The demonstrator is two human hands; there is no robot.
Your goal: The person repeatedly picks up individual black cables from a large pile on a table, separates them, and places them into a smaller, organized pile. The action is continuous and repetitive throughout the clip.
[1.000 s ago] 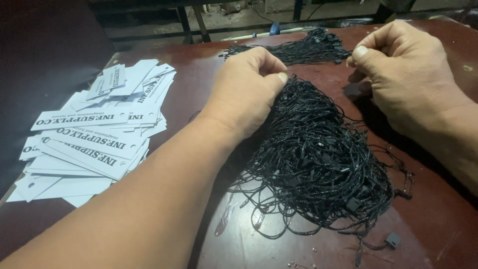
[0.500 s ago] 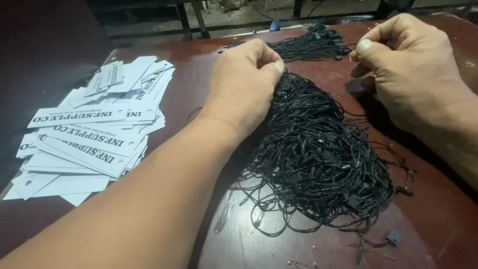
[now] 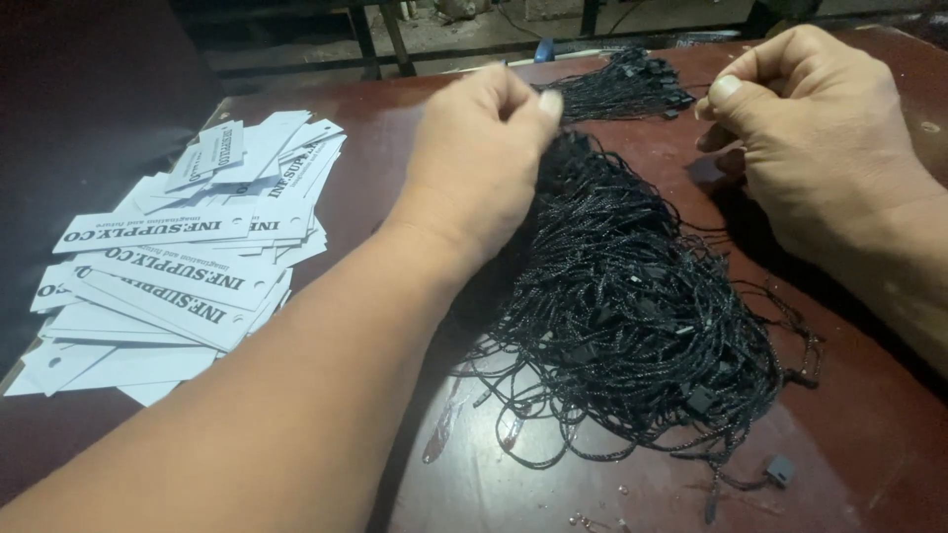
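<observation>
— So, what do you have on the head view?

— I see a dark red table (image 3: 415, 128) with a big tangle of black strings (image 3: 632, 306) lying right of the middle. The left hand (image 3: 479, 163) rests on the far left edge of that tangle, its fingers curled and its thumb pressed to the forefinger, pinching some strands at the top of the heap.

— And the other hand?

— The right hand (image 3: 810, 148) hovers at the far right, just beside the tangle. Its fingers are curled in and the thumb is pressed against the forefinger. I think a thin strand runs from that pinch toward the left, but I cannot tell for sure that it has hold of it.

— Anything else on the table?

— A smaller bundle of black strings (image 3: 622, 84) lies at the far side, between the two hands. A loose pile of white paper tags (image 3: 188, 257) with dark print sits well apart at the left. One small grey clasp (image 3: 780, 469) lies near the right edge of the tangle, on the near side.
</observation>
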